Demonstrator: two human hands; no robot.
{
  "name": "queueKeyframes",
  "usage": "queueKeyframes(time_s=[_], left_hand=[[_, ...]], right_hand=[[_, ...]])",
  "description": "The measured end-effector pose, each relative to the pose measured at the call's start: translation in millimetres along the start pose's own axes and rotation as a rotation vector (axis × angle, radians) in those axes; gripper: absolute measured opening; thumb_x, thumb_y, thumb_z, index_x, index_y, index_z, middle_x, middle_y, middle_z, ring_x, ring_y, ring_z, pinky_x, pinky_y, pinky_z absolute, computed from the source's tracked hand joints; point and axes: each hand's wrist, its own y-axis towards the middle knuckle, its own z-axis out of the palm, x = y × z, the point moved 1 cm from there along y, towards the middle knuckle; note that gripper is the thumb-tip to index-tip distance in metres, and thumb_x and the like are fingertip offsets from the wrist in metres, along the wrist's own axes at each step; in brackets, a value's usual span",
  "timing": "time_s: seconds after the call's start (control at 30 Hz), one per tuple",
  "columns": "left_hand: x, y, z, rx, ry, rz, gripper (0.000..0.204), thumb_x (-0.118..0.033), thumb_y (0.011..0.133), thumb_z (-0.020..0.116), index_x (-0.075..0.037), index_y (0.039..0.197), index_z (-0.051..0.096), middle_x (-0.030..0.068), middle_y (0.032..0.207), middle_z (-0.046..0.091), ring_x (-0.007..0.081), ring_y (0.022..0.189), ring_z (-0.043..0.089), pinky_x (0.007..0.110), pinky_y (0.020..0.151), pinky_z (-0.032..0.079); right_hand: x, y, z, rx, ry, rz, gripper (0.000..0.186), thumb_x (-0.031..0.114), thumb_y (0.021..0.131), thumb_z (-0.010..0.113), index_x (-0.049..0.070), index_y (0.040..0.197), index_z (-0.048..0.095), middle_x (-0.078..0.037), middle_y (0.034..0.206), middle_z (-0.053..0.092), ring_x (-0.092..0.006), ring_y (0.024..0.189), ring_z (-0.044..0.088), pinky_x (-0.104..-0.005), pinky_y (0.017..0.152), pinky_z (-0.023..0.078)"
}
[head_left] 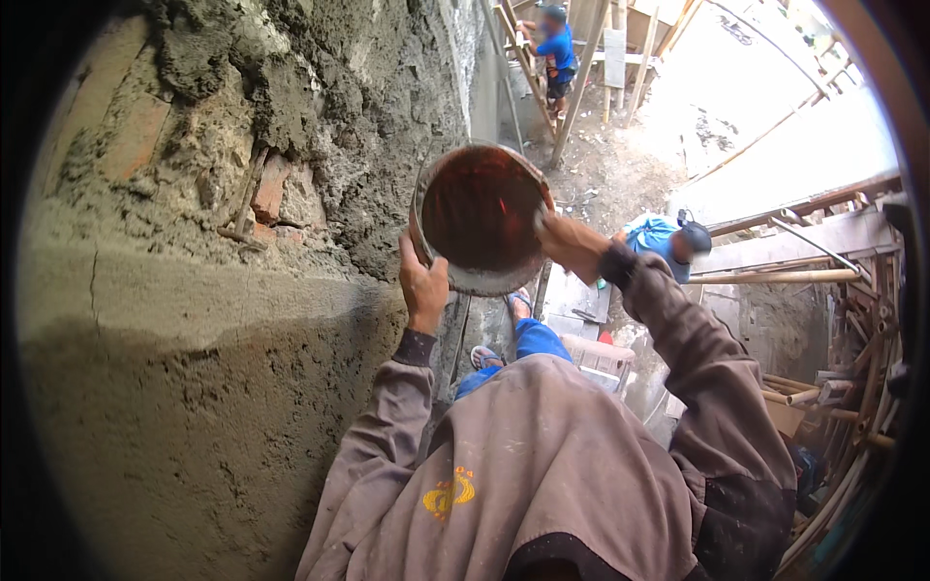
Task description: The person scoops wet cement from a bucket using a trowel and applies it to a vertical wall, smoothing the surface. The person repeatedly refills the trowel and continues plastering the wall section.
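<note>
Between my hands is a round bucket (475, 198), its mouth facing me, dark reddish-brown inside and crusted with grey mortar along the rim. My left hand (423, 290) grips its lower left side, thumb near the rim. On the right side my right hand (573, 244) is closed at the edge, its fingers partly hidden. What lies at the bottom of the bucket is too dark to make out. The rough wall (358, 145) rises close to the bucket's left, with wet grey mortar on it.
Exposed bricks (271, 189) and a smoother plastered ledge (194, 290) lie left. My sandalled feet (486, 357) are on narrow boards. Below right is a person in light blue (654, 235); another in blue (556, 53) stands by wooden poles. Bamboo poles (775, 277) line the right.
</note>
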Motion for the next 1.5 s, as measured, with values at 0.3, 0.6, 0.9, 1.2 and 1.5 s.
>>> queueKeyframes(time_s=[0.3,0.6,0.9,1.2,1.5], left_hand=[[-73.8,7.6,-25.1,0.029,-0.176,0.345,0.062,0.006,0.076,0.050,-0.005,0.136,0.040,0.0207,0.125,0.057,0.0301,0.114,0.059,0.037,0.096,0.046],[-91.4,-8.5,-17.8,-0.043,-0.136,0.466,0.062,0.006,0.078,0.049,-0.006,0.137,0.041,0.0193,0.129,0.057,0.0317,0.120,0.057,0.038,0.098,0.046],[-106.8,-13.1,-18.7,-0.114,-0.167,0.530,0.060,0.006,0.078,0.049,-0.006,0.137,0.042,0.0212,0.126,0.058,0.0334,0.116,0.059,0.040,0.094,0.048],[-118.4,-9.1,-27.8,-0.137,-0.126,0.534,0.052,-0.001,0.084,0.055,0.000,0.135,0.041,0.0214,0.125,0.057,0.0314,0.113,0.059,0.040,0.096,0.046],[-120.1,0.6,-37.2,-0.167,-0.093,0.618,0.053,0.001,0.084,0.055,-0.003,0.135,0.043,0.0234,0.126,0.057,0.0357,0.116,0.059,0.041,0.092,0.049]], right_hand=[[43.0,3.3,-46.8,-0.164,0.531,0.457,0.044,0.021,0.081,0.059,-0.006,0.114,0.051,-0.023,0.085,0.061,-0.0396,0.068,0.066,-0.0481,0.063,0.054],[61.7,-21.7,-69.4,-0.189,0.314,0.613,0.042,0.019,0.081,0.059,-0.006,0.113,0.048,-0.024,0.086,0.060,-0.0383,0.067,0.067,-0.0445,0.052,0.052],[63.0,-18.0,-78.4,-0.434,0.246,0.720,0.028,0.014,0.083,0.055,-0.006,0.101,0.050,-0.024,0.078,0.060,-0.0381,0.068,0.067,-0.0462,0.056,0.053],[62.8,-6.9,-91.4,-0.431,0.315,0.763,0.033,0.014,0.081,0.054,-0.009,0.104,0.049,-0.026,0.085,0.060,-0.0399,0.077,0.067,-0.0496,0.061,0.053],[79.8,-4.9,-112.9,-0.440,0.322,0.750,0.033,0.010,0.077,0.056,-0.008,0.102,0.046,-0.025,0.082,0.060,-0.0401,0.067,0.066,-0.0490,0.057,0.053]])
